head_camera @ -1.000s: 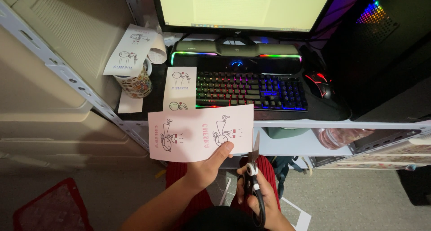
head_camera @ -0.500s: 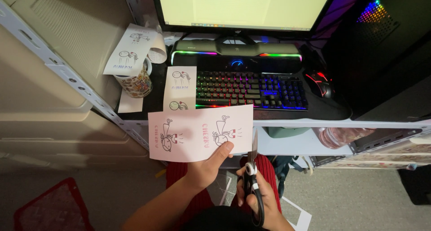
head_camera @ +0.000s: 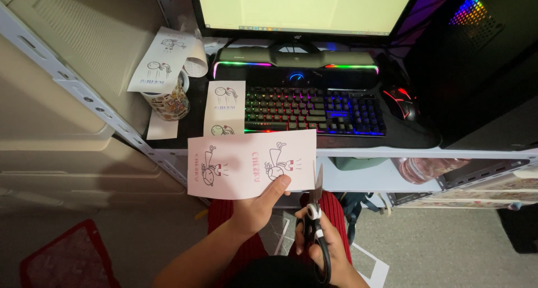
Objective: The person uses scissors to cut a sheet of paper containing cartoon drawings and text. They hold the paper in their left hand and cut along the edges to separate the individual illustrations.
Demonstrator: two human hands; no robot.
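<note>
My left hand (head_camera: 259, 205) pinches the lower edge of a pale pink paper sheet (head_camera: 235, 163) printed with two cartoon figures, held out flat in front of the desk edge. My right hand (head_camera: 322, 244) grips black scissors (head_camera: 315, 218), blades pointing up at the sheet's right edge. The blades look nearly closed beside the paper.
A lit keyboard (head_camera: 314, 108), a mouse (head_camera: 399, 102) and a monitor (head_camera: 305, 8) sit on the desk. Printed slips lie at left: one (head_camera: 225, 106) beside the keyboard, another (head_camera: 162, 58) draped over a patterned mug (head_camera: 169, 102). A dark computer tower (head_camera: 482, 58) stands right. Paper scraps (head_camera: 370, 268) lie on the floor.
</note>
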